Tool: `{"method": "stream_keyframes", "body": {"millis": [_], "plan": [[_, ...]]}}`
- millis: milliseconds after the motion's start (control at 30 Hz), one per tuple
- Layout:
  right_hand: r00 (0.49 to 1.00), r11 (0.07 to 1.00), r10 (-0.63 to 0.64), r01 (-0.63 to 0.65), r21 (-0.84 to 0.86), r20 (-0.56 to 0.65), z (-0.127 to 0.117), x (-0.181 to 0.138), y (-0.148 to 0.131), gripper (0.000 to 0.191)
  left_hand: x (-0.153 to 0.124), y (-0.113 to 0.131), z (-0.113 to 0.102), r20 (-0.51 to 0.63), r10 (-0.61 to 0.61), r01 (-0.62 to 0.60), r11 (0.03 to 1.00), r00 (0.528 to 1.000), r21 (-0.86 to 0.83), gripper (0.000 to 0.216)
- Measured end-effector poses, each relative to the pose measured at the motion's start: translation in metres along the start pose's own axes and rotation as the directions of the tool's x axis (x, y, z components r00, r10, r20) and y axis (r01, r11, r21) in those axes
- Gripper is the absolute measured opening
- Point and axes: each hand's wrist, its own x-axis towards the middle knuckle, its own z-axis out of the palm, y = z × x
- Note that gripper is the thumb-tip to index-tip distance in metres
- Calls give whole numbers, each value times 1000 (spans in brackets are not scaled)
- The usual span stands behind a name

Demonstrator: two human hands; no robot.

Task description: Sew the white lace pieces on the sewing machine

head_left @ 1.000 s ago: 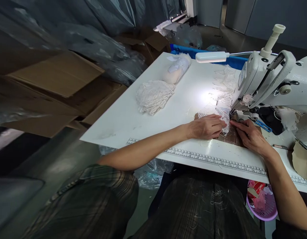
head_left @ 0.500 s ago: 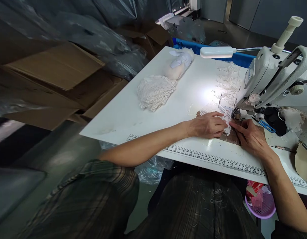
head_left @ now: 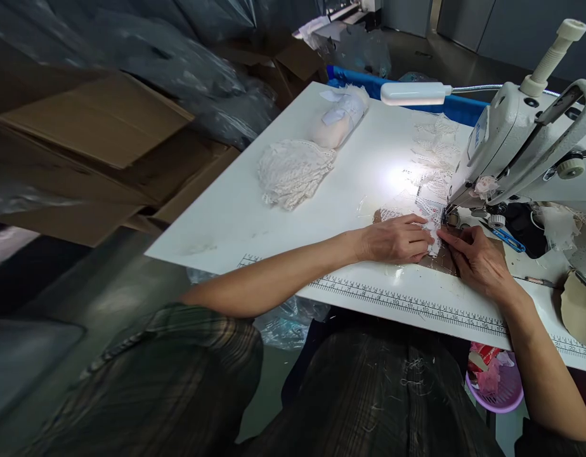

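A strip of white lace (head_left: 434,245) lies under the presser foot of the white sewing machine (head_left: 493,141), on a brown plate. My left hand (head_left: 398,240) rests on the lace from the left, its fingers partly curled and closed on the fabric. From the right, my right hand (head_left: 478,257) closes its thumb and forefinger at the lace's edge, just in front of the needle area. The fingertips of both hands nearly meet. The needle itself is too small to make out.
Behind the needle trail more lace pieces (head_left: 436,152). A lace stack (head_left: 295,172) and a tied pale bundle (head_left: 340,119) lie left on the white table (head_left: 217,219). Blue thread snips (head_left: 507,240) sit right of the needle. A purple basket (head_left: 505,393) stands below; cardboard boxes (head_left: 97,120) are left.
The view has shifted slightly. Both hands stay at the lace by the presser foot, with hardly any visible movement.
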Motion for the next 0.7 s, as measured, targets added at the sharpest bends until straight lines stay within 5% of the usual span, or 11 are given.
{"method": "stream_keyframes", "body": {"millis": [233,400,600,700], "plan": [[998,981,-62,55,187,31,-11,-6,-1,43,1,2,0,140,-81,87,996,987,-33,30],[992,992,-122,122,28,16,-5,-11,-10,39,0,2,3,119,-112,123,988,987,-90,26],[990,989,-139,139,-51,-4,-2,-10,-14,37,-2,-7,-9,-72,-184,175,977,980,-120,27],[989,987,-147,145,-63,-16,-2,-10,-14,38,1,-15,-16,-7,-221,219,972,975,-87,27]]}}
